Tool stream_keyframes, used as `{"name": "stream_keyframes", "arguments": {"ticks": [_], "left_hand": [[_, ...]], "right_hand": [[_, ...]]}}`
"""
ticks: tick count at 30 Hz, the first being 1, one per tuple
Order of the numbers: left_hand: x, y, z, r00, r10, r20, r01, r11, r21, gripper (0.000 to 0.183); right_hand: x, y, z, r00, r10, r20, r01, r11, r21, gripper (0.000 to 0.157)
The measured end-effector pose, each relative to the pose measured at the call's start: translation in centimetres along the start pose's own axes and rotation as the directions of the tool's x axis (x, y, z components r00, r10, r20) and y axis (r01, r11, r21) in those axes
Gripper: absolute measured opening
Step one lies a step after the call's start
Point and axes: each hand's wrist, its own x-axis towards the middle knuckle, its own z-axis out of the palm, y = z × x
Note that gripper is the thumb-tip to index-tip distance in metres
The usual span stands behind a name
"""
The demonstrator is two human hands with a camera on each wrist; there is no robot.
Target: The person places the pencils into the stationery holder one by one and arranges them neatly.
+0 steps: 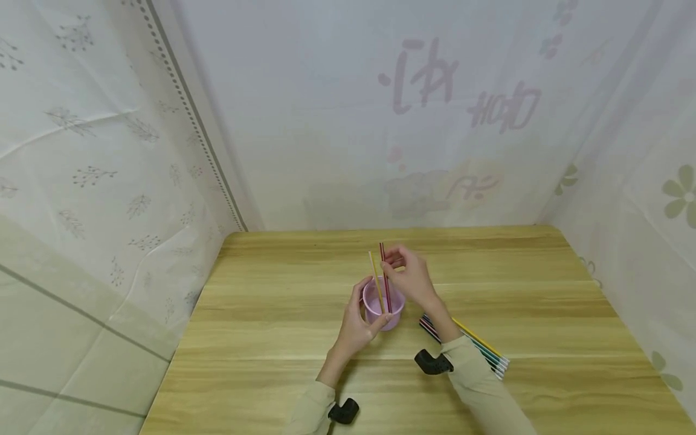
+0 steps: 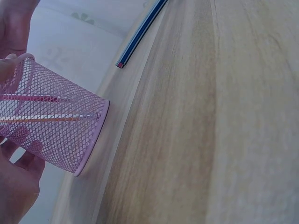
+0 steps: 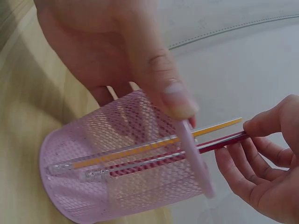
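Observation:
A pink mesh pencil cup (image 1: 399, 313) stands on the table, and my left hand (image 1: 354, 329) grips its side with the thumb at the rim. Between thumb and fingers, my right hand (image 1: 411, 279) pinches the upper part of a dark red striped pencil (image 3: 223, 142). Its lower end, with a clear tip, is inside the cup. A yellow pencil (image 1: 375, 270) leans in the cup beside it, its upper end above the rim. In the left wrist view both pencils show through the mesh (image 2: 60, 130).
Several more pencils (image 1: 492, 357), green, dark and yellow, lie bundled on the wooden table (image 1: 261, 338) under and beyond my right forearm. A patterned cloth (image 1: 304, 151) hangs behind the table, with more cloth at both sides.

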Motion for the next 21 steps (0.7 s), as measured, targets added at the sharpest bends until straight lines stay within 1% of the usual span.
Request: {"name": "stream_keyframes", "arguments": {"ticks": [5, 8, 13, 15, 21], "left_hand": [[0.0, -2.5, 0.4, 1.000, -0.007, -0.011, 0.007, 1.000, 0.023, 0.087], [0.0, -2.0, 0.5, 1.000, -0.012, -0.013, 0.013, 1.000, 0.019, 0.088], [-0.1, 0.4, 0.1, 1.000, -0.006, 0.011, 0.006, 1.000, 0.007, 0.085], [-0.1, 1.1, 0.0, 1.000, -0.002, 0.018, 0.002, 1.000, 0.014, 0.085], [-0.2, 1.5, 0.0, 1.000, -0.013, -0.006, 0.013, 1.000, 0.019, 0.084]], "right_hand": [[-0.4, 0.4, 0.0, 1.000, 0.025, 0.006, -0.025, 1.000, -0.002, 0.018], [-0.5, 0.6, -0.1, 1.000, 0.029, 0.001, -0.029, 0.999, -0.012, 0.018], [-0.9, 1.0, -0.7, 0.997, 0.072, -0.018, -0.073, 0.997, -0.021, 0.018], [-1.1, 1.1, -1.2, 0.997, 0.078, -0.024, -0.079, 0.997, -0.026, 0.019], [-1.5, 1.7, -2.8, 0.995, 0.093, -0.028, -0.093, 0.995, -0.028, 0.019]]}}
